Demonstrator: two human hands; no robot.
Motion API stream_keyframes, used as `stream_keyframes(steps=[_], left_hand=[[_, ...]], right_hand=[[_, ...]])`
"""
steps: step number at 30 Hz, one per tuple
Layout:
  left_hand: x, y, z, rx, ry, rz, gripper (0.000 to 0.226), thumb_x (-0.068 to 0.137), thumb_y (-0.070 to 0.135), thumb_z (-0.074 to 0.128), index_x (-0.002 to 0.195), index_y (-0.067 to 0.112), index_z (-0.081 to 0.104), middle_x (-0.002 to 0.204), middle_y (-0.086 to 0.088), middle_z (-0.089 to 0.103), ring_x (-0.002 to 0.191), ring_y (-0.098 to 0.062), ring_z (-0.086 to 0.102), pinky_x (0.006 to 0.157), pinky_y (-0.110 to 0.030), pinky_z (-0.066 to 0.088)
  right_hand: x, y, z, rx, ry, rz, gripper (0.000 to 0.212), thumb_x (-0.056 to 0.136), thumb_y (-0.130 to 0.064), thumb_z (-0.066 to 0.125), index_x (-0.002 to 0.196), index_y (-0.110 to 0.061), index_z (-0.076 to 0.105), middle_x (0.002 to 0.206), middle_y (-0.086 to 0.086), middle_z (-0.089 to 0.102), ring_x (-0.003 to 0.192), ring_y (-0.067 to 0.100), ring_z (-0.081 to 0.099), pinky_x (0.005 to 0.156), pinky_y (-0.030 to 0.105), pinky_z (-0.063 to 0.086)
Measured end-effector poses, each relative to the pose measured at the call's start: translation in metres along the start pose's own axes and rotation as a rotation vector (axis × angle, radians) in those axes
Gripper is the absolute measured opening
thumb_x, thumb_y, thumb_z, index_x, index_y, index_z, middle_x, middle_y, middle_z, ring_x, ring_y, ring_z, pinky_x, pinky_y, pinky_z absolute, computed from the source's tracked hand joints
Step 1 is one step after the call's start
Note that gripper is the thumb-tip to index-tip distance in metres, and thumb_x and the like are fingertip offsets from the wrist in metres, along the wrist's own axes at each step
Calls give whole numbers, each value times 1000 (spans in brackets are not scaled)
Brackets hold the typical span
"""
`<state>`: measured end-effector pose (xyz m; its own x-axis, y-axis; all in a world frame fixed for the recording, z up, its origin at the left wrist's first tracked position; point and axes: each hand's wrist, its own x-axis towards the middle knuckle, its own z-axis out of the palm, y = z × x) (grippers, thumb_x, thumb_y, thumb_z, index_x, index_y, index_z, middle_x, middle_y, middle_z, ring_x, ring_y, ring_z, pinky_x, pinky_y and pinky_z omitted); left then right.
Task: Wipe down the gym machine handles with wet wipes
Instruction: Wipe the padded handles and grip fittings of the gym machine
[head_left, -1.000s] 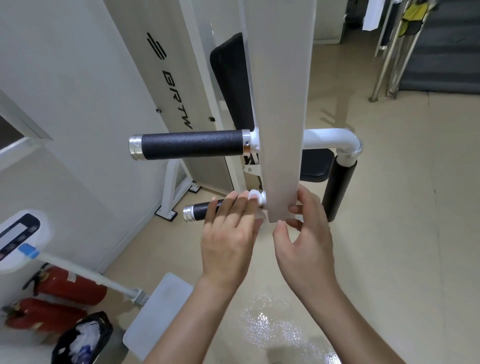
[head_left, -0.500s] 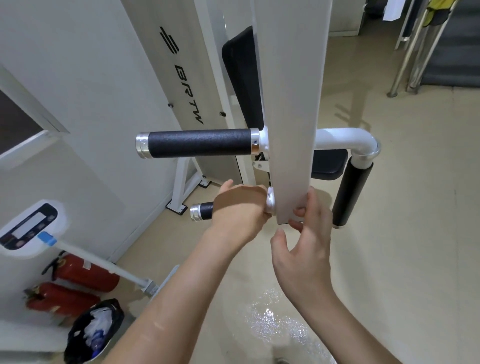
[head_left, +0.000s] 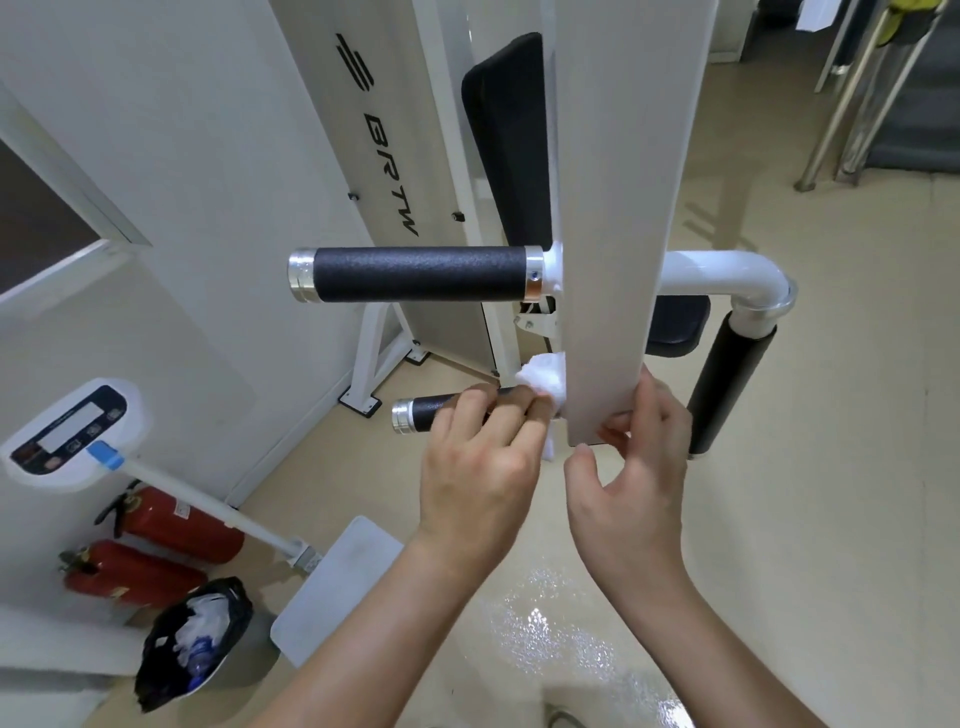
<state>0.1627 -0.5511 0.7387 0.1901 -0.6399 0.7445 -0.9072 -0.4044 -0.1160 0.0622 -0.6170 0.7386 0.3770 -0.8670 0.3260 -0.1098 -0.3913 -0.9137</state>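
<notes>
1. A gym or fitness room, seen from above, with a white weight machine in the middle. Its grey upright bar (head_left: 618, 208) fills the centre of the view.
2. Left of the bar, a black foam-covered handle (head_left: 421, 274) with silver end caps sticks out sideways. A second foam grip (head_left: 727, 384) hangs down to the bar's right.
3. Behind the bar are a black padded backrest (head_left: 506, 140) and a seat pad (head_left: 675, 325).
4. Further left of the bar stands a white cover panel (head_left: 389, 176) lettered "BRTW".
5. Far left of the bar and lower, a body scale (head_left: 67, 431) with a display head on a pole, two red fire extinguishers (head_left: 176, 530) and a black rubbish bag (head_left: 192, 644) sit on the glossy beige floor (head_left: 831, 467).
</notes>
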Motion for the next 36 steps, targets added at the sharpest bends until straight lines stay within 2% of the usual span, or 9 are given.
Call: stream_keyframes(steps=[5, 10, 16, 21, 24, 27, 30, 33, 36], left_hand=[[-12, 2, -13, -313, -260, -158, 9, 72, 13, 72, 79, 17, 69, 93, 0, 65, 82, -23, 50, 56, -35, 47], [1, -8, -39, -872, -412, -460, 16, 80, 12, 70, 90, 24, 73, 89, 11, 70, 85, -5, 65, 73, -19, 50], [-1, -19, -48, -703, -401, -410, 26, 81, 11, 70, 96, 31, 73, 94, 13, 67, 93, -3, 60, 78, -12, 44], [2, -21, -40, -480, -201, -428, 6, 80, 23, 69, 84, 22, 72, 77, 8, 68, 69, -7, 56, 64, -20, 45], [21, -22, -25, -342, -311, -364, 15, 82, 24, 57, 75, 20, 69, 69, 4, 66, 67, -19, 59, 58, -33, 46], [45, -19, -20, -291, -398, -256, 17, 76, 20, 50, 71, 16, 66, 66, -2, 63, 64, -27, 58, 53, -29, 45], [59, -27, -12, -315, -550, -234, 11, 80, 15, 57, 80, 17, 69, 77, -4, 67, 74, -27, 60, 63, -31, 48], [61, -36, -11, -393, -607, -198, 17, 82, 13, 58, 84, 22, 73, 83, -1, 71, 85, -23, 59, 74, -36, 48], [61, -47, -20, -472, -642, -227, 25, 88, 18, 55, 95, 33, 74, 97, 9, 72, 100, -14, 58, 90, -36, 44]], right_hand=[[-25, -2, -11, 55, 20, -91, 55, 74, 4, 50, 123, -23, 49, 114, -5, 47, 100, 7, 51, 78, 12, 43], [-28, -10, -3, 248, -336, 119, 36, 91, -8, 57, 109, -38, 62, 102, -19, 66, 95, 0, 62, 71, 12, 49], [-16, -10, 5, 50, -166, -30, 17, 87, -11, 66, 92, -26, 71, 78, -12, 67, 74, 10, 63, 64, 23, 51], [-13, -12, 10, -202, -54, -168, 20, 86, -12, 64, 104, -20, 62, 65, -7, 61, 59, 14, 55, 55, 29, 48], [-11, -13, 21, -334, -9, -231, 19, 84, -14, 59, 101, -13, 67, 54, -9, 41, 57, 14, 36, 50, 24, 31], [-14, -11, 28, -461, -19, -257, 24, 86, -20, 45, 93, -12, 67, 52, -5, 40, 51, 12, 26, 46, 25, 26], [-18, -14, 23, -546, -1, -294, 12, 84, -14, 54, 87, -10, 65, 66, 3, 50, 53, 22, 39, 48, 25, 30], [-14, -25, 22, -539, 50, -393, 24, 79, 0, 64, 102, -4, 68, 86, 11, 59, 69, 28, 51, 63, 29, 37], [-4, -23, 34, -671, -4, -522, 21, 76, 1, 69, 96, -4, 69, 91, 10, 67, 73, 30, 54, 73, 26, 36]])
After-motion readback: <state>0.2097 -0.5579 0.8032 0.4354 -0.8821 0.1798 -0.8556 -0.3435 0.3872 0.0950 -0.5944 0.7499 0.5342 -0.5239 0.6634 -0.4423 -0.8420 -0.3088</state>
